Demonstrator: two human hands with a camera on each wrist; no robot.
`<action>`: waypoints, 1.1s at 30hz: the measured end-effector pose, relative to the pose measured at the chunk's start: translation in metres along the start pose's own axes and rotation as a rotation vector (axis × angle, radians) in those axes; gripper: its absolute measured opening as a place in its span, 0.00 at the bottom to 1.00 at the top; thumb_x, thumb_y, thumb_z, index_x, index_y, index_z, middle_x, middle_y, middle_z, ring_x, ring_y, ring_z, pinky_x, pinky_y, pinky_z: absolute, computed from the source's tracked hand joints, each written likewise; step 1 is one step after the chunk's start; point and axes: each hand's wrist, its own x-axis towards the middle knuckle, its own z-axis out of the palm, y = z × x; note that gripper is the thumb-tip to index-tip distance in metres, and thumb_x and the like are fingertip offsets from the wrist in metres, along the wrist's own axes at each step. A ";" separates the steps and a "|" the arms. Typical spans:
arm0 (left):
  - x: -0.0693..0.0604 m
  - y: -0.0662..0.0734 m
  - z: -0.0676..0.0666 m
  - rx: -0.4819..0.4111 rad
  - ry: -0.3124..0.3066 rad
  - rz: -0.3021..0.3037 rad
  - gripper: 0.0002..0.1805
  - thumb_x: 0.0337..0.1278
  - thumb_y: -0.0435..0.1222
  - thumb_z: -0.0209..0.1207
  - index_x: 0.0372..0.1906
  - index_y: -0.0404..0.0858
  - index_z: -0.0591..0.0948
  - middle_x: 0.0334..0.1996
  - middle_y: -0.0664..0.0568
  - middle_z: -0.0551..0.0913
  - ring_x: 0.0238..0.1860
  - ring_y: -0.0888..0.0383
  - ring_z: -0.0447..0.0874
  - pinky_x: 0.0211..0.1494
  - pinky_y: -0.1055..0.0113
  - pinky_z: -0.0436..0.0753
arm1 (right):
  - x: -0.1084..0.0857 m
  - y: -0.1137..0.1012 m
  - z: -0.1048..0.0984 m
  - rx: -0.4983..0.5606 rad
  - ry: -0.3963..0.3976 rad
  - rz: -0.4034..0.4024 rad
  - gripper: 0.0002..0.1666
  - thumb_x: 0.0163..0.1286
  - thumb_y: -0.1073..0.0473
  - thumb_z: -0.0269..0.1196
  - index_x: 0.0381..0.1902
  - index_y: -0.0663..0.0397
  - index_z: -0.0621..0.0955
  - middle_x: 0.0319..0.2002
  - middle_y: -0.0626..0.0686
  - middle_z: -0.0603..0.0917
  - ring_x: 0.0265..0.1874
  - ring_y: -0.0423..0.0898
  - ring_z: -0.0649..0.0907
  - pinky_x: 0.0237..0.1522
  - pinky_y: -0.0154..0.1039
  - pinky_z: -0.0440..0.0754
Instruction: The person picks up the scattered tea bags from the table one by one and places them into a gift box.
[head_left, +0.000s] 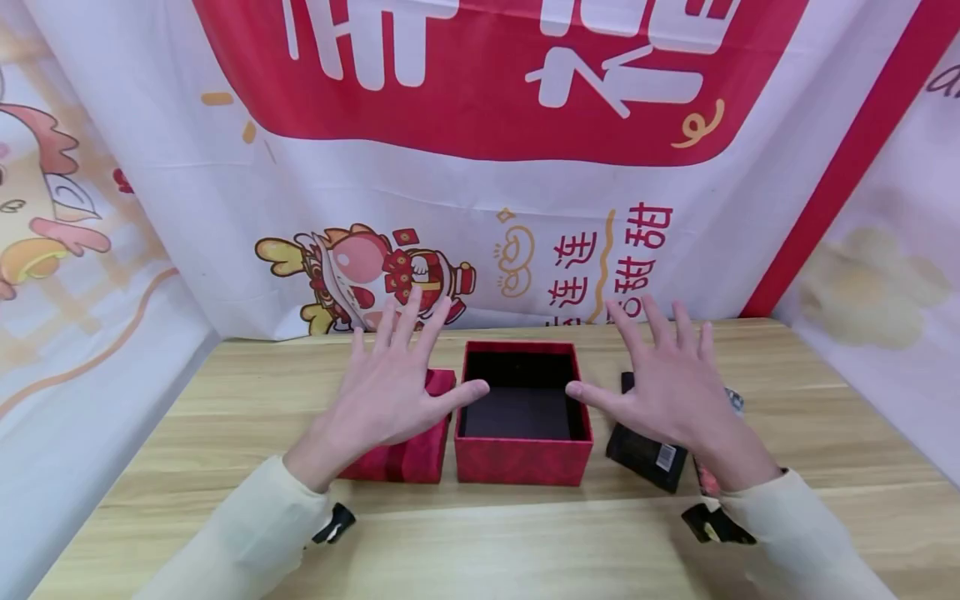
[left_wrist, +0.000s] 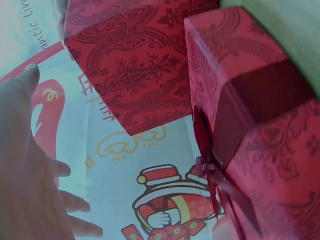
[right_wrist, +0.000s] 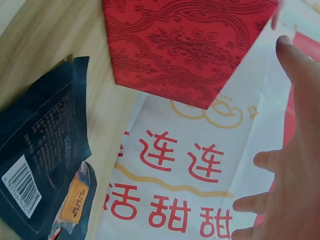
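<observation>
An uncovered red patterned box (head_left: 522, 460) with a black inside stands mid-table, its side also showing in the left wrist view (left_wrist: 132, 70) and right wrist view (right_wrist: 185, 47). My left hand (head_left: 393, 383) is raised with fingers spread, over the red lid (head_left: 420, 454), whose dark red ribbon and bow (left_wrist: 212, 170) show in the left wrist view. Fingers spread too, my right hand (head_left: 667, 383) hovers over a black packet with a barcode (head_left: 641, 454), seen as well in the right wrist view (right_wrist: 45, 145). Neither hand holds anything.
Beside the black packet lies a smaller packet with an orange label (right_wrist: 75, 200), partly under my right arm in the head view. A printed white and red cloth (head_left: 465, 192) hangs behind the wooden table (head_left: 487, 542), with cloth at both sides.
</observation>
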 end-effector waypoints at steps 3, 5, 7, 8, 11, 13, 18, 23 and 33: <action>-0.002 0.001 0.001 -0.084 -0.014 -0.003 0.62 0.54 0.84 0.45 0.86 0.66 0.34 0.89 0.52 0.35 0.89 0.41 0.37 0.80 0.24 0.52 | 0.000 0.002 -0.002 0.034 0.021 -0.003 0.69 0.58 0.10 0.57 0.88 0.30 0.49 0.85 0.67 0.51 0.81 0.79 0.48 0.72 0.87 0.41; -0.004 0.002 0.003 -0.166 -0.022 -0.009 0.61 0.55 0.83 0.48 0.85 0.68 0.34 0.89 0.55 0.35 0.89 0.43 0.42 0.78 0.26 0.61 | 0.001 0.003 -0.002 0.047 0.038 -0.009 0.69 0.59 0.12 0.58 0.88 0.33 0.50 0.85 0.67 0.53 0.81 0.78 0.50 0.72 0.86 0.43; -0.007 0.003 0.006 -0.265 -0.041 -0.013 0.60 0.56 0.81 0.52 0.85 0.69 0.34 0.89 0.58 0.37 0.88 0.44 0.46 0.76 0.27 0.66 | 0.002 0.005 -0.002 0.056 0.060 -0.015 0.68 0.59 0.13 0.60 0.88 0.37 0.53 0.84 0.67 0.55 0.81 0.76 0.51 0.73 0.84 0.45; -0.009 0.003 0.009 -0.315 -0.053 -0.013 0.60 0.57 0.80 0.53 0.86 0.69 0.35 0.89 0.59 0.39 0.88 0.44 0.49 0.75 0.27 0.68 | 0.002 0.006 -0.002 0.062 0.070 -0.016 0.68 0.60 0.14 0.61 0.88 0.38 0.53 0.84 0.66 0.56 0.81 0.75 0.51 0.74 0.83 0.46; -0.013 0.005 0.017 -0.461 -0.106 -0.018 0.60 0.58 0.75 0.58 0.86 0.67 0.38 0.89 0.59 0.42 0.87 0.45 0.50 0.78 0.27 0.65 | 0.003 0.011 -0.001 0.100 0.089 -0.010 0.66 0.62 0.18 0.63 0.87 0.42 0.54 0.83 0.66 0.57 0.81 0.74 0.52 0.74 0.81 0.50; -0.015 0.007 0.022 -0.525 -0.139 -0.014 0.61 0.59 0.73 0.61 0.87 0.64 0.39 0.89 0.58 0.44 0.88 0.46 0.48 0.80 0.29 0.62 | 0.003 0.015 -0.001 0.148 0.088 0.001 0.65 0.63 0.20 0.64 0.87 0.42 0.55 0.83 0.66 0.58 0.81 0.72 0.54 0.74 0.81 0.54; -0.019 0.010 0.032 -0.570 -0.199 -0.004 0.62 0.57 0.73 0.63 0.88 0.61 0.42 0.88 0.62 0.45 0.88 0.51 0.49 0.83 0.35 0.62 | 0.003 0.026 0.001 0.330 0.089 0.007 0.59 0.68 0.28 0.67 0.87 0.41 0.56 0.84 0.63 0.57 0.80 0.69 0.58 0.70 0.83 0.60; -0.021 0.012 0.037 -0.544 -0.235 0.000 0.62 0.55 0.75 0.63 0.87 0.61 0.44 0.86 0.74 0.40 0.88 0.56 0.49 0.84 0.39 0.61 | 0.003 0.046 -0.001 0.616 0.072 0.039 0.50 0.76 0.37 0.65 0.87 0.38 0.56 0.86 0.57 0.56 0.83 0.67 0.57 0.74 0.80 0.56; -0.022 0.013 0.040 -0.468 -0.231 -0.011 0.64 0.53 0.78 0.60 0.87 0.61 0.45 0.86 0.75 0.40 0.86 0.53 0.56 0.79 0.37 0.70 | 0.003 0.072 -0.005 0.845 0.121 0.094 0.39 0.80 0.47 0.63 0.83 0.36 0.64 0.80 0.51 0.68 0.75 0.49 0.69 0.73 0.32 0.73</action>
